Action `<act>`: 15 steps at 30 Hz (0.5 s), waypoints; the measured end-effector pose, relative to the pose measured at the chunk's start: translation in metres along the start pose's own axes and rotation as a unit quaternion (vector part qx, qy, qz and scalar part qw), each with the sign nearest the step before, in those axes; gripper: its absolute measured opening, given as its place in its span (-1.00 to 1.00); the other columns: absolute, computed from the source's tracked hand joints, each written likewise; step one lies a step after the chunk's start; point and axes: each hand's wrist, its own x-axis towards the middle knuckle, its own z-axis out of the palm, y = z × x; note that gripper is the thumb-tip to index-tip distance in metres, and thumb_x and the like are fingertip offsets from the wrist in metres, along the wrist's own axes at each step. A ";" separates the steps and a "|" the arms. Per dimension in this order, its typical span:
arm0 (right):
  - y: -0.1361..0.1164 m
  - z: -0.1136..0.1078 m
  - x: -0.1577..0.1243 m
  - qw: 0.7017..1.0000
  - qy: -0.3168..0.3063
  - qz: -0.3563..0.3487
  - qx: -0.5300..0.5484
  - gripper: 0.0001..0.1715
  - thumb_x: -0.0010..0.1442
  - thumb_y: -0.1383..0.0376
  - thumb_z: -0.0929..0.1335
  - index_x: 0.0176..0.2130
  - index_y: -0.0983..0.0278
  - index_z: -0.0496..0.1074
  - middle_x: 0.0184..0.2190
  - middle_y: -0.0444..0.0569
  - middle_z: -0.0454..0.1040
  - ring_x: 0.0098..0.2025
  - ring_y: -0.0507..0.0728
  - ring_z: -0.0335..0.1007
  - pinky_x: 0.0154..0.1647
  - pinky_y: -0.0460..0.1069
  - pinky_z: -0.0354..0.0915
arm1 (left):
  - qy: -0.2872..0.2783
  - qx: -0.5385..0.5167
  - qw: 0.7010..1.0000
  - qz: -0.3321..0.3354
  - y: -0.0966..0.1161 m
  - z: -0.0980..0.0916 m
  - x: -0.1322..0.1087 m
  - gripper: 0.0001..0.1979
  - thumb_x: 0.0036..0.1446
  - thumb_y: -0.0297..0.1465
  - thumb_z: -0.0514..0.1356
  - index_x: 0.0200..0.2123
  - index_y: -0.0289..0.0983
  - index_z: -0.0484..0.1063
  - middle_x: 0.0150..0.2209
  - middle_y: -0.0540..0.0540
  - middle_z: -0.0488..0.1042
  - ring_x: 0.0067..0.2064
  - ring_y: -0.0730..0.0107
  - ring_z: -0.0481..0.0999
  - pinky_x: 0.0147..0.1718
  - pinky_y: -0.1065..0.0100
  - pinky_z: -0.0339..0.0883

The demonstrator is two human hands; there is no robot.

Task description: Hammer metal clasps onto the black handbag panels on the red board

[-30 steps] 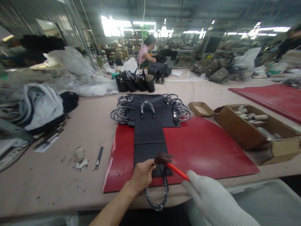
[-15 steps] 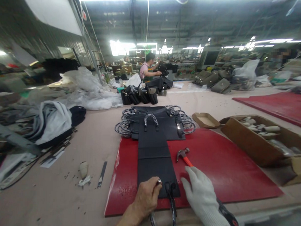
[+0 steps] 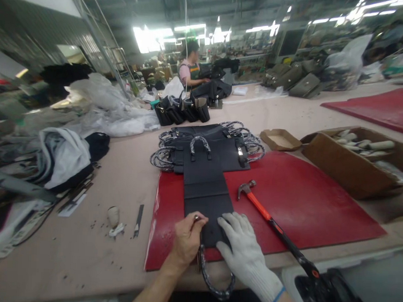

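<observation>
A long black bag panel [image 3: 205,190] lies across the red mat [image 3: 285,207], its near handle [image 3: 213,281] hanging over the table edge. My bare left hand [image 3: 187,238] is closed, pinching the panel's near left corner with a small metal piece at the fingertips. My gloved right hand [image 3: 242,247] rests flat on the panel's near end, fingers spread. A hammer [image 3: 268,219] with an orange and black handle lies on the mat to the right of my right hand.
A stack of black panels with wrapped handles [image 3: 208,144] lies beyond the mat. Cardboard boxes [image 3: 346,162] stand at the right, a blade [image 3: 139,214] and scraps at the left, with cloth and plastic piles [image 3: 65,155]. A person [image 3: 191,73] works at the far end.
My right hand has let go of the hammer, which now lies on the mat, and moved left onto the panel's near end. My left hand stays at the corner.
</observation>
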 end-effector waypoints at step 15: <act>-0.004 0.000 -0.003 1.000 0.010 0.023 -0.019 -0.33 0.09 0.34 0.43 0.21 0.23 0.45 0.25 0.13 0.35 0.30 0.44 0.18 0.40 0.40 0.08 | 0.023 0.461 0.856 -0.231 -0.081 -0.128 0.022 -0.74 0.32 -0.33 0.09 -0.05 -0.30 0.50 -0.11 -0.29 0.63 -0.08 0.00 0.63 -0.20 0.22 0.41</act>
